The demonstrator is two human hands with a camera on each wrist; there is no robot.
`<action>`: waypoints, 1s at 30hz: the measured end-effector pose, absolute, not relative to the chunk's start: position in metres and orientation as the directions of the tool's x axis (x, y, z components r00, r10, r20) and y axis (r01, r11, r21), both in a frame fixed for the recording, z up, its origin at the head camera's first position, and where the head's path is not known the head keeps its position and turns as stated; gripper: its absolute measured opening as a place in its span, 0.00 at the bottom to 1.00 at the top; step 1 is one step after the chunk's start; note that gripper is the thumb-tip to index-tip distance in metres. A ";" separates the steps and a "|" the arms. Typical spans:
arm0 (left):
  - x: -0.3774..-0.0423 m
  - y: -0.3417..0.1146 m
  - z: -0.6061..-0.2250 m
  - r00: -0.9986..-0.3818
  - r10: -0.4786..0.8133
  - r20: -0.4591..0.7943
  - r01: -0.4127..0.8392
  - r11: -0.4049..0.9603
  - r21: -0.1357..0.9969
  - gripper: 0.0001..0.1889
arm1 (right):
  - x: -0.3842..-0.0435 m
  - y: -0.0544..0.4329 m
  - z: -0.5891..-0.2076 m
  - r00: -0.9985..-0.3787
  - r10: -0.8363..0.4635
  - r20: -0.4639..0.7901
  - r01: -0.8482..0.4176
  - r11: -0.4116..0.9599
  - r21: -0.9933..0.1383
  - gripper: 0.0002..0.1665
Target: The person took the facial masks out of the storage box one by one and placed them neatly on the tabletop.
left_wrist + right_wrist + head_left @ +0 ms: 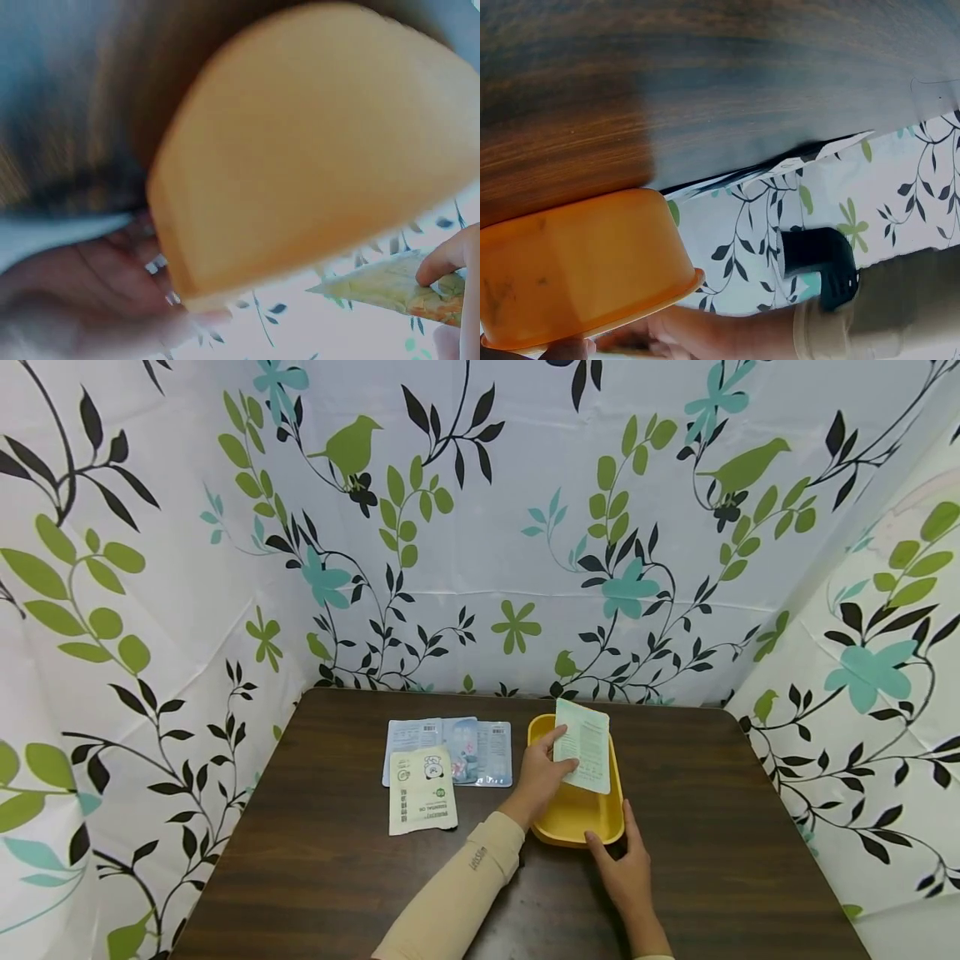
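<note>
My left hand [542,774] pinches a flat pale green packet [588,747] printed with small text, between thumb and fingers. It holds the packet over the yellow plastic tub [573,818], hiding part of the tub's inside. My right hand [624,864] grips the tub at its near right corner, thumb on the near side and fingers along the right side. In the left wrist view the tub [315,157] fills the middle, with the packet [382,289] at the lower right. The tub's outer wall [585,262] shows in the right wrist view.
Left of the tub, a cream packet [422,793] with a panda drawing overlaps several light blue packets [495,756]. All lie flat on the dark wooden table [322,860]. A leaf-and-bird patterned curtain [465,568] stands behind the table and along both sides.
</note>
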State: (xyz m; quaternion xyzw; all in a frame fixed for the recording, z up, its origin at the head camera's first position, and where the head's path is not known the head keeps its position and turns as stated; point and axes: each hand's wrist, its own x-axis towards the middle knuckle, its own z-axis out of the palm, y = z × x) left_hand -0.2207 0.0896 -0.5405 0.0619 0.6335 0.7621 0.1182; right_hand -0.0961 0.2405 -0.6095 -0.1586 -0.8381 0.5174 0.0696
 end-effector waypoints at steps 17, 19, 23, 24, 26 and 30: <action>-0.219 0.040 -0.476 -0.984 0.106 0.141 0.102 -0.307 0.946 0.36 | -0.094 0.237 -0.609 -0.946 0.317 -0.062 0.194 0.406 -0.893 0.58; -0.218 0.032 -0.475 -0.985 0.073 0.157 0.127 -0.314 0.941 0.37 | -0.093 0.237 -0.607 -0.948 0.314 -0.057 0.187 0.402 -0.896 0.58; -0.214 0.015 -0.472 -0.983 0.021 0.182 0.165 -0.327 0.930 0.38 | -0.095 0.238 -0.607 -0.948 0.314 -0.042 0.175 0.407 -0.896 0.58; -0.213 0.011 -0.472 -0.983 0.010 0.186 0.172 -0.328 0.929 0.38 | -0.095 0.238 -0.607 -0.947 0.317 -0.039 0.175 0.411 -0.895 0.58; -0.210 0.002 -0.473 -0.983 -0.010 0.185 0.178 -0.320 0.931 0.39 | -0.096 0.239 -0.609 -0.947 0.320 -0.039 0.176 0.411 -0.895 0.57; -0.204 -0.014 -0.488 -0.985 -0.041 0.168 0.172 -0.257 0.951 0.39 | -0.096 0.240 -0.610 -0.945 0.325 -0.047 0.185 0.409 -0.894 0.58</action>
